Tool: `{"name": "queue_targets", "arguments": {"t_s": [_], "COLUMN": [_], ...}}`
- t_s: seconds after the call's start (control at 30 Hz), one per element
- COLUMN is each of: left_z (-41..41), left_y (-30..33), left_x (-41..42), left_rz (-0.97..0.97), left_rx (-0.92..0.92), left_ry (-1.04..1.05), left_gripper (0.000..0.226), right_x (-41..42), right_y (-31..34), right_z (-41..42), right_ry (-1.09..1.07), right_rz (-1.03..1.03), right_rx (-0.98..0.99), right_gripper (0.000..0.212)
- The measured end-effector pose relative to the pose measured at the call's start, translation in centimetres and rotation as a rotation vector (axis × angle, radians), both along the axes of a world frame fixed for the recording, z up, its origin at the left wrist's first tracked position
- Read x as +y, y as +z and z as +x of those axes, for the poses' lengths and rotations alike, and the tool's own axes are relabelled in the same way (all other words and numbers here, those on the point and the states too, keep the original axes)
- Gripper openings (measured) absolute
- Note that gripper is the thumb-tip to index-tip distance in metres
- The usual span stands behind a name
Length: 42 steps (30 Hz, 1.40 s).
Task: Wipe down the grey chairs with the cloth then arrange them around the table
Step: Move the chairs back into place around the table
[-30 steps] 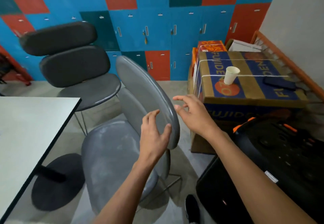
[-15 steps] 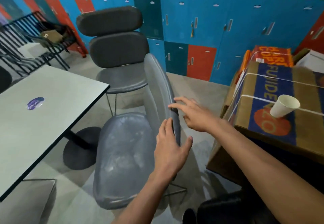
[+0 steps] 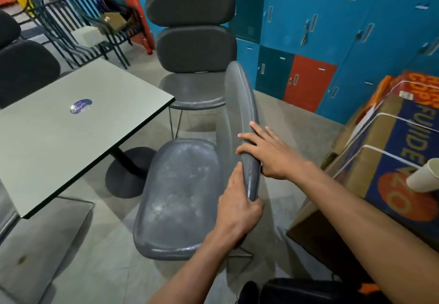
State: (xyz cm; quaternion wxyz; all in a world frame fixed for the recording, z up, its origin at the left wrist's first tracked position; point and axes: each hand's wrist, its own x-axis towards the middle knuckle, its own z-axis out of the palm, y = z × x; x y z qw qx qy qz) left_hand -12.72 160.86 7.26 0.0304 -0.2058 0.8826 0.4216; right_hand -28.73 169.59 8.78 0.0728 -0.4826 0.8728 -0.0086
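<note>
A grey chair (image 3: 180,194) with a smudged seat stands in front of me, its backrest edge-on to my view. My left hand (image 3: 237,206) grips the near end of that backrest's top edge, thumb round one side and fingers round the other. My right hand (image 3: 268,154) holds the same edge a little farther along, fingers curled over it. A second, darker grey chair (image 3: 192,49) with a two-pad back stands behind it, at the corner of the pale table (image 3: 71,127). No cloth is in view.
Cardboard boxes (image 3: 389,161) with a paper cup (image 3: 422,177) on top crowd the right side. A black case (image 3: 308,291) lies by my feet. Blue and red lockers (image 3: 332,30) line the far wall. Black chairs (image 3: 21,70) and a black metal rack (image 3: 83,30) stand at the left.
Both hands have closed onto the backrest's top edge; a second ago they hovered open near it. My view has swung left, and the table shows more.
</note>
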Motion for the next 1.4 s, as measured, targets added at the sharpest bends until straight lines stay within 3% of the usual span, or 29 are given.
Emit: {"name": "queue_targets", "arguments": {"t_s": [0.47,0.77,1.03,1.4], "left_z": [2.5,11.1,19.0,29.0], "left_y": [-0.3,-0.1,-0.2,-0.5], "left_x": [-3.4,-11.4,-20.0,-28.5], "left_rz": [-0.07,-0.086,-0.035,-0.097], "left_rx": [-0.055,-0.064,-0.045,0.068], "left_ry": [-0.185,-0.278,-0.309,-0.208], "left_gripper": [0.098,0.099,0.094,0.072], "right_x": [-1.8,-7.1,-13.9,-20.7], "right_y": [-0.5,0.1,0.1,-1.1], "right_z": [4.1,10.9,17.2,23.9], "right_ry": [-0.091,-0.034,0.067,0.169], "right_rz": [-0.048,-0.004,0.084,-0.124], "right_rx": [0.005,-0.069,-0.021,-0.006], "right_gripper": [0.068,0.063,0.065,0.067]}}
